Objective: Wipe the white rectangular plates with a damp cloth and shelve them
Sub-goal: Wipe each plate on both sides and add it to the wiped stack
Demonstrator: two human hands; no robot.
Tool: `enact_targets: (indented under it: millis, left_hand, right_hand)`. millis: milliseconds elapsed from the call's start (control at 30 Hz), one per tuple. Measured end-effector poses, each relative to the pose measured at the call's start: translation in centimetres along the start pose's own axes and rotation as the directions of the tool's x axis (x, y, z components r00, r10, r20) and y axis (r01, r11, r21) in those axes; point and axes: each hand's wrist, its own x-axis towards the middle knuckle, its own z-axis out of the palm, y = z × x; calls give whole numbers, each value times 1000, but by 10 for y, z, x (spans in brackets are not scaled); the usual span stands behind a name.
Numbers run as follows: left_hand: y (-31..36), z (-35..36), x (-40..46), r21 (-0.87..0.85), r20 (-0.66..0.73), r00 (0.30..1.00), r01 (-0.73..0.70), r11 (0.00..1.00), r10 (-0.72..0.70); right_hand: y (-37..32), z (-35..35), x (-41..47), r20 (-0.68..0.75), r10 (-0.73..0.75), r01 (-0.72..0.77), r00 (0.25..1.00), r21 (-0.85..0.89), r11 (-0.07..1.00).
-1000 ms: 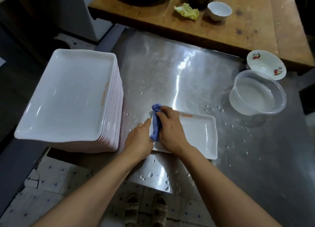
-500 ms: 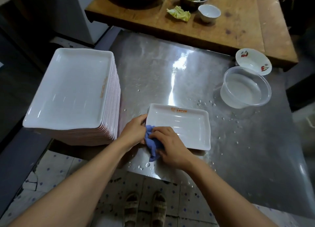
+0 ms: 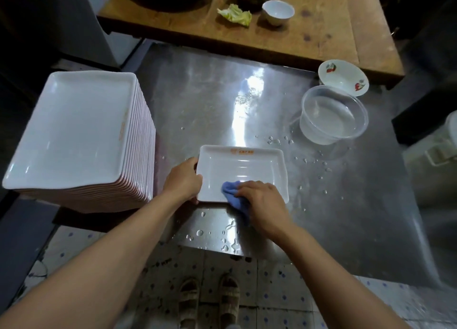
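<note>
Left hand [image 3: 183,179] gripped small white rectangular plate's [image 3: 243,166] left edge on steel desk [image 3: 210,106]; right hand [image 3: 263,204] pressed crumpled blue cloth [image 3: 233,195], fingers curled, w/ near rim.

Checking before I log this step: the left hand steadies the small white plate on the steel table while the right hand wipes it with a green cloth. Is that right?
Not quite: the cloth is blue, not green, as the head view shows. The rest stands: the left hand grips the left edge of the small white plate on the steel table, and the right hand wipes its near part with the cloth.
</note>
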Motion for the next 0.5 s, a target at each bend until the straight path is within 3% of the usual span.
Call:
enact_targets:
  millis: [167, 267, 400, 500]
  left_hand:
    - [0, 0, 0, 44, -2, 999, -41, 998, 41]
    - [-3, 1, 1, 72, -5, 999, -51, 996, 51]
    - [-1, 1, 2, 90, -6, 998, -69, 994, 70]
    - [-2, 1, 2, 93, -15, 997, -74, 993, 75]
  right_hand:
    - [22, -20, -16, -81, 217, -230, 973, -227, 947]
    - [1, -12, -2, -32, 282, -280, 959, -266, 922]
    - [-25, 23, 25, -81, 76, -89, 994, -164, 983]
    - [-32, 39, 48, -100, 1, -17, 995, -154, 988]
